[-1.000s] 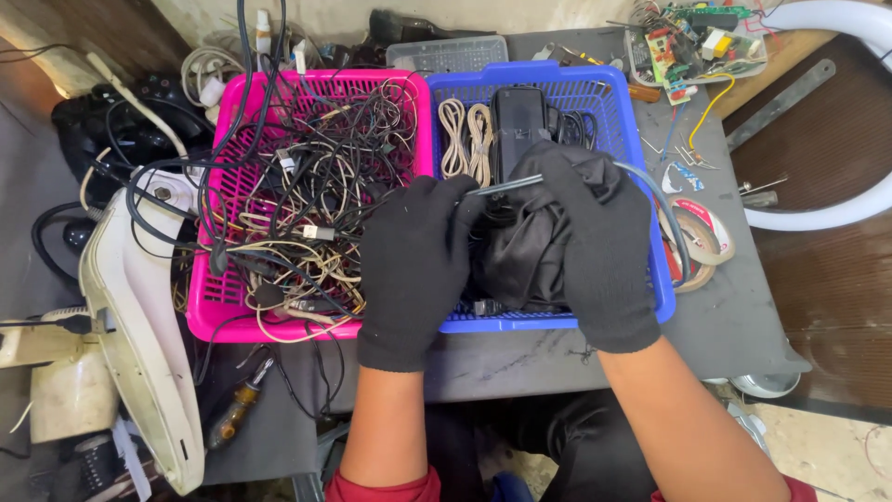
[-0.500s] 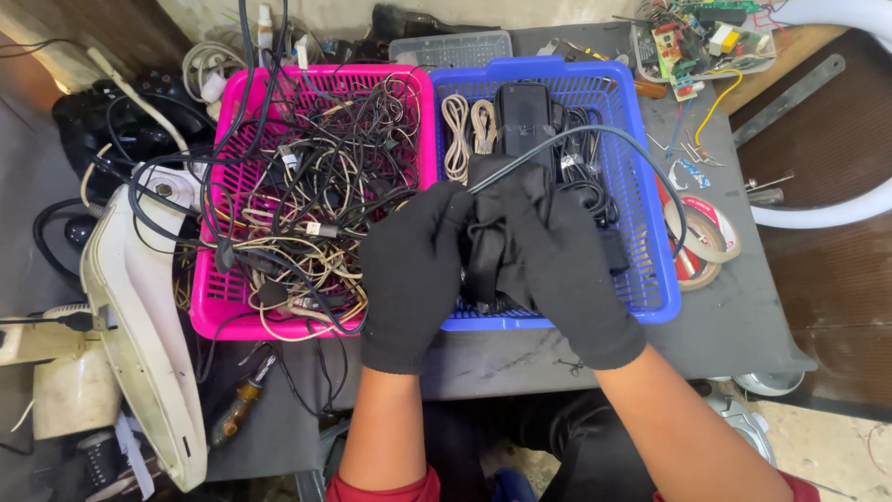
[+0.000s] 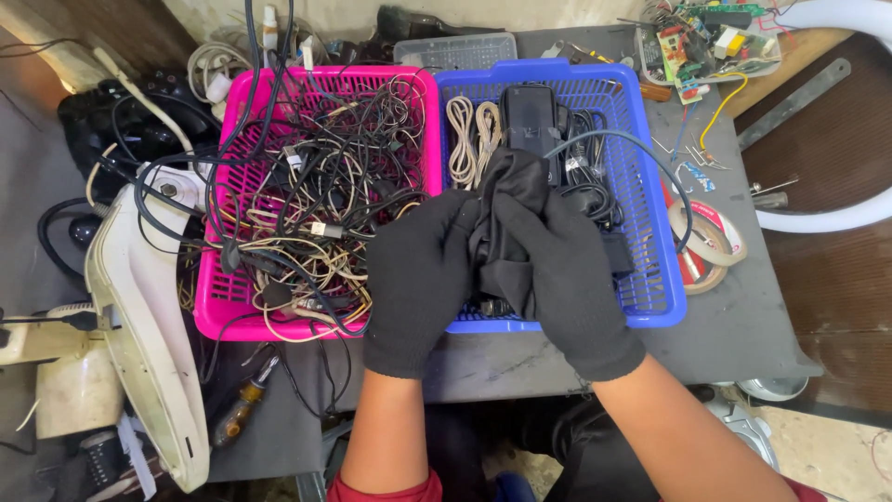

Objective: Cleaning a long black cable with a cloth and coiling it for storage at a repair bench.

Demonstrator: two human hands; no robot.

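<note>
**Both gloved hands bunch black cloth over blue basket**

Nearest: L hand (image 3: 420, 279) & R hand (image 3: 569, 279), both in black gloves, fingers curled tight round a bunched black cloth (image 3: 509, 223) held between them, just above front edge of blue basket (image 3: 650, 186). Screwdriver (image 3: 240, 405) lies on table front-left. Pink basket (image 3: 218, 307), touching blue one's left side, holds tangled cables (image 3: 316, 186). Tape roll (image 3: 711, 237) sits just right of blue basket. Far right corner: circuit boards (image 3: 697, 42).

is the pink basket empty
No, the pink basket is heaped with a tangle of black and beige cables, left of the blue basket.
</note>
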